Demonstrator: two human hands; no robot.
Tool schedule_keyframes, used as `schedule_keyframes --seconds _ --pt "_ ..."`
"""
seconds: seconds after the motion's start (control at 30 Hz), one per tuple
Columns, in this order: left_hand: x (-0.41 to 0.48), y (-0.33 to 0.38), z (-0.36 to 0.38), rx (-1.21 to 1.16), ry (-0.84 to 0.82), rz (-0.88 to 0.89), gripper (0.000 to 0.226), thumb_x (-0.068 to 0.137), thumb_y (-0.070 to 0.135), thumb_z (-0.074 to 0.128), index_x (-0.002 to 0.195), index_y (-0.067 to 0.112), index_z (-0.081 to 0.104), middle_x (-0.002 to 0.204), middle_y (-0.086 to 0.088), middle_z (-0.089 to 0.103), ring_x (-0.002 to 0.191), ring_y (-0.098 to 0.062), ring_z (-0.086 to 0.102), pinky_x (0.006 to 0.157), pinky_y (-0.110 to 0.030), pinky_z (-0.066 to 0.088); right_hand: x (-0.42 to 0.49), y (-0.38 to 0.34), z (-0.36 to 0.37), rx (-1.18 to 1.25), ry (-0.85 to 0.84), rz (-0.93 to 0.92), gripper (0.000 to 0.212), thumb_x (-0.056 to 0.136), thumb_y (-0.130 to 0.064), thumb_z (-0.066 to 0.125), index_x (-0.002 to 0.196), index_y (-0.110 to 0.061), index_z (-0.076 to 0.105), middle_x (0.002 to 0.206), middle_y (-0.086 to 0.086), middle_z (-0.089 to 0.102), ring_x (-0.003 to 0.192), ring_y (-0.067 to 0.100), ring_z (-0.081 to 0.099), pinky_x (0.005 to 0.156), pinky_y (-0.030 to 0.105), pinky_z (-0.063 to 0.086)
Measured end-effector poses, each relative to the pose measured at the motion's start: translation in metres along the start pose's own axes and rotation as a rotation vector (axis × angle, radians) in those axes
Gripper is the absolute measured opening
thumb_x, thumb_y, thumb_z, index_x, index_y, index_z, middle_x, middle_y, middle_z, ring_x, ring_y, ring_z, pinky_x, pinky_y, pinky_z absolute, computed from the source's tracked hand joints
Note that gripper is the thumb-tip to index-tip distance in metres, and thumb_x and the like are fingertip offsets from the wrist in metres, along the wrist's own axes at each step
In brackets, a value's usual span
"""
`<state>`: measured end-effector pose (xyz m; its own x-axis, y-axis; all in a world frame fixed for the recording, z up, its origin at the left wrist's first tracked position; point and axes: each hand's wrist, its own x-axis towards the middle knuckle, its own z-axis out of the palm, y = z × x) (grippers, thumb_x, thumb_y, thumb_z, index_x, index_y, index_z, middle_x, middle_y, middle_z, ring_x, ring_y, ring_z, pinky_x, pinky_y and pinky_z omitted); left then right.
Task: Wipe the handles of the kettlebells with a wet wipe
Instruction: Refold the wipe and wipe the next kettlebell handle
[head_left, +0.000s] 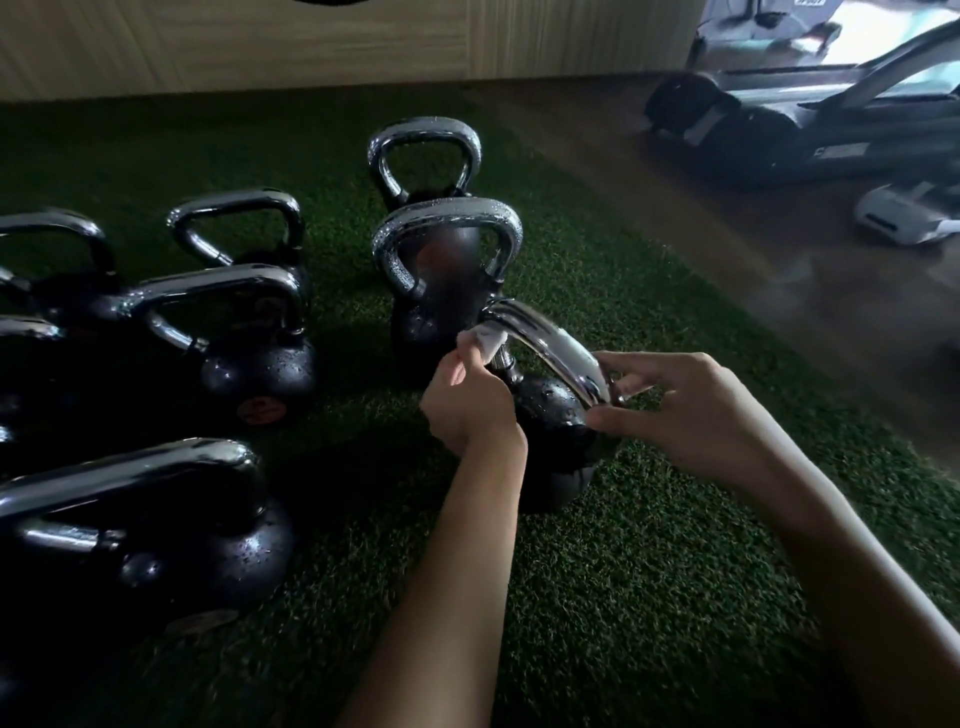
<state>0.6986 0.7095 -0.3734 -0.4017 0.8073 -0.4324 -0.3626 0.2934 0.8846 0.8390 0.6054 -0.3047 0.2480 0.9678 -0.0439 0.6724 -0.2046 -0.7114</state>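
Handle (550, 348): left hand (467, 405) pinches wipe (485, 340) on its left leg; right hand (675, 410) fingers curled, seemingly gripping right end.

Left hand (467, 400): pinches a white wet wipe (485, 340) against one end of a shiny handle (556, 348).
Right hand (675, 410): holds the other end of that handle.
Kettlebell (550, 431): black, tilted on the green grass floor (649, 571).
Other kettlebells (249, 332): stand to the left and behind, with water drops on them.
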Motion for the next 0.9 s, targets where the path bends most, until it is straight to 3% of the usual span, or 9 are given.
schedule_keyframes --seconds 0.1,0.2,0.3,0.37,0.47,0.57,0.7,0.77,0.9 --pt "-0.013 -0.001 0.000 0.063 -0.046 0.099 0.038 0.098 0.061 0.053 0.083 0.038 0.080 0.079 0.018 0.075 0.087 -0.005 0.071 0.087 -0.032 0.057 0.000 -0.002 0.002 0.033 0.019 0.001 0.055 0.071 -0.044 0.089 0.119 -0.057 0.066 0.098 -0.018 0.071 0.065 -0.016 0.056 0.065 0.021 0.039" --pt "-0.012 -0.009 -0.008 0.134 -0.174 0.229 0.015 0.097 0.056 0.059 0.099 0.057 0.074 0.076 0.037 0.067 0.092 -0.013 0.074 0.089 -0.043 0.060 -0.002 -0.003 0.001 0.045 0.018 -0.003 0.054 0.070 -0.045 0.089 0.116 -0.059 0.067 0.098 -0.018 0.072 0.066 -0.014 0.057 0.066 0.024 0.039" --pt "-0.001 -0.019 -0.023 0.265 -0.238 0.371 0.036 0.096 0.049 0.066 0.126 0.030 0.072 0.090 0.041 0.066 0.091 -0.010 0.073 0.083 -0.043 0.062 -0.003 -0.003 -0.001 0.067 0.000 0.005 0.052 0.069 -0.045 0.090 0.112 -0.062 0.066 0.096 -0.021 0.071 0.074 -0.011 0.058 0.068 0.023 0.042" --pt "0.007 -0.017 -0.026 0.315 -0.192 0.431 0.036 0.093 0.045 0.071 0.122 0.023 0.075 0.106 0.020 0.074 0.095 -0.005 0.072 0.093 -0.037 0.059 -0.001 -0.002 -0.002 0.079 -0.013 0.011 0.051 0.067 -0.047 0.090 0.110 -0.062 0.068 0.094 -0.022 0.071 0.075 -0.014 0.060 0.067 0.021 0.044" --pt "0.005 -0.002 -0.024 0.248 -0.167 0.406 0.028 0.092 0.036 0.075 0.115 0.021 0.078 0.100 0.022 0.073 0.076 0.018 0.063 0.087 -0.009 0.051 0.003 0.006 -0.001 0.091 -0.002 0.012 0.051 0.059 -0.055 0.090 0.106 -0.060 0.072 0.094 -0.022 0.073 0.091 -0.009 0.065 0.081 0.026 0.049" --pt "-0.003 0.004 -0.018 0.129 -0.168 0.373 0.022 0.090 0.029 0.078 0.111 0.022 0.080 0.099 0.016 0.077 0.088 0.013 0.068 0.082 -0.002 0.048 0.004 0.009 -0.003 0.094 -0.028 0.013 0.050 0.059 -0.056 0.089 0.107 -0.057 0.073 0.098 -0.024 0.074 0.094 -0.008 0.066 0.084 0.029 0.050" --pt "-0.010 0.000 -0.021 0.088 -0.244 0.340 0.017 0.089 0.029 0.078 0.106 0.026 0.080 0.102 0.012 0.078 0.096 0.002 0.072 0.096 -0.029 0.057 0.000 0.008 -0.012 0.156 -0.166 -0.026 0.044 0.076 -0.032 0.087 0.117 -0.046 0.074 0.110 -0.019 0.074 0.073 -0.016 0.062 0.077 0.026 0.046" --pt "-0.005 0.005 -0.025 0.047 -0.308 0.272 0.014 0.089 0.029 0.078 0.103 0.028 0.080 0.100 0.010 0.079 0.097 -0.001 0.073 0.100 -0.044 0.056 -0.001 0.011 -0.014 0.186 -0.184 -0.029 0.042 0.079 -0.029 0.086 0.115 -0.047 0.074 0.112 -0.023 0.074 0.090 -0.012 0.067 0.094 0.035 0.049" --pt "-0.020 0.011 -0.031 -0.027 -0.387 0.250 0.019 0.086 0.024 0.080 0.105 0.019 0.081 0.101 0.004 0.080 0.101 -0.005 0.073 0.103 -0.046 0.054 -0.001 0.015 -0.017 0.192 -0.182 -0.008 0.040 0.078 -0.030 0.086 0.112 -0.048 0.075 0.109 -0.025 0.074 0.102 -0.003 0.069 0.106 0.048 0.048"
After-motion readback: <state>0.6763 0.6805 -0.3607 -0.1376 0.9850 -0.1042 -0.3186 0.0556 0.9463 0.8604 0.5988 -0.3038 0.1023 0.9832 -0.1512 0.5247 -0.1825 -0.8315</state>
